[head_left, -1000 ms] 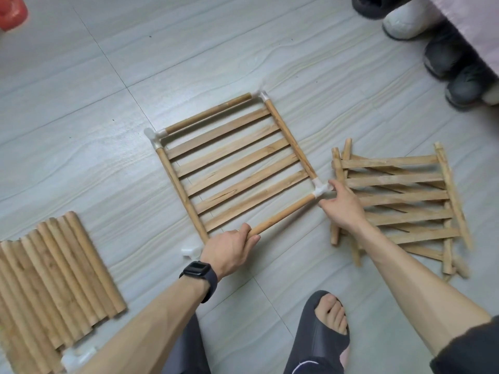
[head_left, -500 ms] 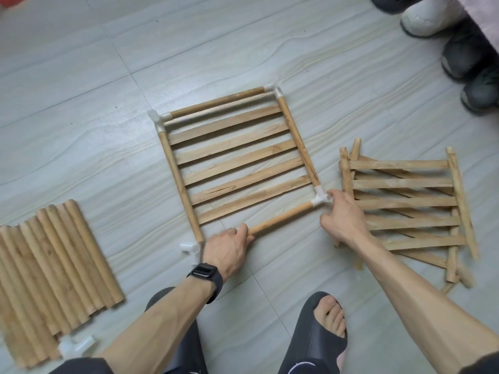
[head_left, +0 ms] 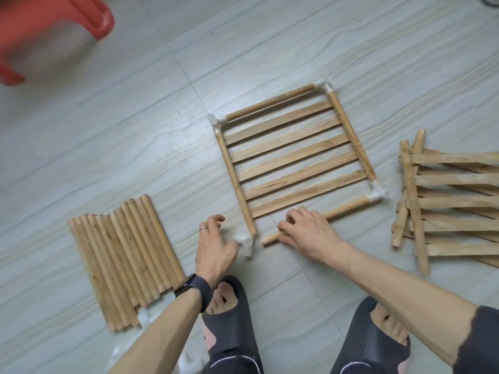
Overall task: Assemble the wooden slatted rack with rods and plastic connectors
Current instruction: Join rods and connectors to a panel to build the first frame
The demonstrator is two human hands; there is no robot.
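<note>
On the head camera, we are looking down at a pale tiled floor (head_left: 108, 130), where the slatted rack (head_left: 294, 157) is lying flat in the centre of the frame. Its flat slats are running between two side rods, and white plastic pieces are capping three of its corners.

Our right grip (head_left: 307, 230), at lower centre, is clasping the front rod (head_left: 345, 207) from above, fingers curled over it. The rod's right end is sitting in the lower-right connector (head_left: 378, 194), while its left end is lying free on the floor, just apart from the loose corner connector (head_left: 246, 244).

That connector is sitting at the foot of the left side rod; whether it is seated on the rod we cannot tell. Our left grip (head_left: 216, 247) is hovering just beside it, released, fingers loosely spread, and its thumb is reaching the plastic. A dark watch (head_left: 191, 288) is showing on that wrist.

A bundle of rods (head_left: 124, 263) is lying at lower left. A stack of slatted panels (head_left: 445, 203) is resting at the right edge. A red stool (head_left: 54, 31) is standing at upper left, blurred. Our dark slippers (head_left: 229, 333) are showing at the bottom.
</note>
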